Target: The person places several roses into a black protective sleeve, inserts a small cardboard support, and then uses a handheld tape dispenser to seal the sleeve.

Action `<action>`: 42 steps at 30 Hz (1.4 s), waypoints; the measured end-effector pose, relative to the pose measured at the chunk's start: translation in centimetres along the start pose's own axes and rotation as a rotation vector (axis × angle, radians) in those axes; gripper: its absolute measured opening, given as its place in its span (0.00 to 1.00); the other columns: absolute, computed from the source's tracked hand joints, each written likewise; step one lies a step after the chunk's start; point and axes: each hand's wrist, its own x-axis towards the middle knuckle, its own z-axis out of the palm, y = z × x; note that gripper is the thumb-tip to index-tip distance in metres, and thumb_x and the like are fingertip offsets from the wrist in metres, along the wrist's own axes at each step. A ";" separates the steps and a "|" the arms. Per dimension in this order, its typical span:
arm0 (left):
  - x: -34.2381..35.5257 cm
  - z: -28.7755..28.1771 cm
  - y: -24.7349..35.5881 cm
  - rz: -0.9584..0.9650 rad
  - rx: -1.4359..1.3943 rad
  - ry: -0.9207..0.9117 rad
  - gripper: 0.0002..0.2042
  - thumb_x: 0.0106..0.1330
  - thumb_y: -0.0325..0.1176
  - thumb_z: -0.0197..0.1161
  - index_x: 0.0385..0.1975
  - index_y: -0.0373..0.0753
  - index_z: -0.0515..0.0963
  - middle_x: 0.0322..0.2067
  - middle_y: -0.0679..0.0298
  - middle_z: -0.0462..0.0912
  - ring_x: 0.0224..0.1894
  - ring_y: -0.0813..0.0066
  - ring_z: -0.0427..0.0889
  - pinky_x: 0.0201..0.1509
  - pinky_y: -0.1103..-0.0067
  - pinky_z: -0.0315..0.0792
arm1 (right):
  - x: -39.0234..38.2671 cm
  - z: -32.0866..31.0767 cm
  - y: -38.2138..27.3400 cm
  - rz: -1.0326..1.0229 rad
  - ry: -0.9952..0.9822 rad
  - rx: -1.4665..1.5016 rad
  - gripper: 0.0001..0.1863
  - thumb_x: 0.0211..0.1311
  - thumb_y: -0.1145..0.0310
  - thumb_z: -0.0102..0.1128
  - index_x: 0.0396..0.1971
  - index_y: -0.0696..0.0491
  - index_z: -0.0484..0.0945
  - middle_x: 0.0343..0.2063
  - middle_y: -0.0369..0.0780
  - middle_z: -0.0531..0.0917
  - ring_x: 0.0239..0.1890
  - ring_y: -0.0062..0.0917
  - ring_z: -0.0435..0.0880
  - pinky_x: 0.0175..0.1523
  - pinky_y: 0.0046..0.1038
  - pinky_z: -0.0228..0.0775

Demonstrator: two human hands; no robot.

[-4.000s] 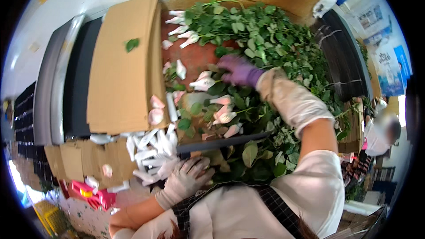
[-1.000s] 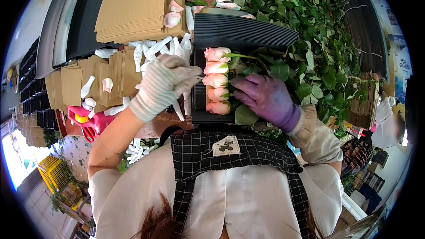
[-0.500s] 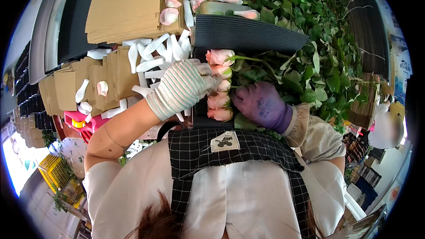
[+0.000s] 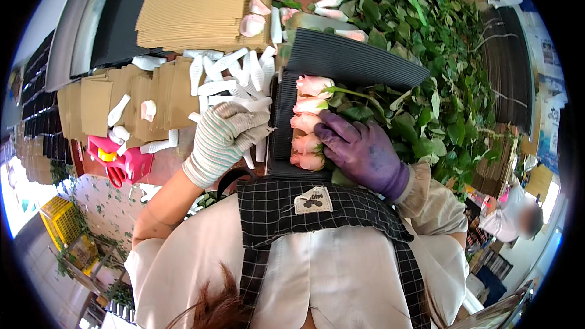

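Several pale pink roses (image 4: pixel 308 123) lie in a column on black corrugated sheet (image 4: pixel 281 161), heads to the left and leafy stems to the right. My right hand (image 4: pixel 365 155), in a purple glove, rests at the stem side of the column. Its fingers are stretched and slightly apart, the tips touching the middle rose heads. Left of the roses, apart from them, is my left hand (image 4: pixel 224 137) in a striped white glove. Its fingertips are pinched together around a tiny pale bit I cannot make out. White foam net sleeves (image 4: pixel 234 73) lie heaped just beyond that hand.
Brown cardboard sheets (image 4: pixel 204 6) are stacked at the far left, with smaller cardboard pieces (image 4: pixel 134 94) nearer. A raised black corrugated flap (image 4: pixel 350 55) stands behind the roses. Leafy stems (image 4: pixel 439 91) pile up on the right. A pink-red tool (image 4: pixel 131 164) lies at left; another person (image 4: pixel 515 216) is at far right.
My left hand has drawn back leftward from the rose heads, its fingers now pinched. My right hand's fingers have spread and now reach over the middle roses. The whole view has shifted slightly.
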 end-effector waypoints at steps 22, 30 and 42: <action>-8.6 -17.6 -17.6 -1.230 1.085 0.330 0.37 0.47 0.43 0.71 0.58 0.44 0.62 0.52 0.57 0.70 0.55 0.58 0.70 0.53 0.62 0.67 | -3.3 -5.6 -0.7 0.203 0.295 0.118 0.13 0.57 0.68 0.58 0.42 0.55 0.77 0.48 0.43 0.77 0.45 0.39 0.78 0.49 0.36 0.68; -10.8 -20.1 -15.3 -0.733 0.500 0.816 0.04 0.56 0.31 0.63 0.30 0.41 0.77 0.27 0.63 0.80 0.31 0.71 0.78 0.40 0.75 0.73 | -6.3 -7.4 0.7 0.249 0.557 0.470 0.11 0.57 0.76 0.57 0.41 0.58 0.78 0.40 0.45 0.81 0.30 0.29 0.82 0.33 0.26 0.72; -0.5 -1.2 -1.6 -0.303 0.112 0.352 0.08 0.55 0.32 0.65 0.31 0.37 0.78 0.29 0.58 0.79 0.27 0.66 0.77 0.34 0.73 0.72 | -0.1 -2.9 1.3 0.310 0.294 0.214 0.11 0.56 0.61 0.61 0.33 0.52 0.81 0.27 0.41 0.81 0.27 0.32 0.81 0.30 0.30 0.73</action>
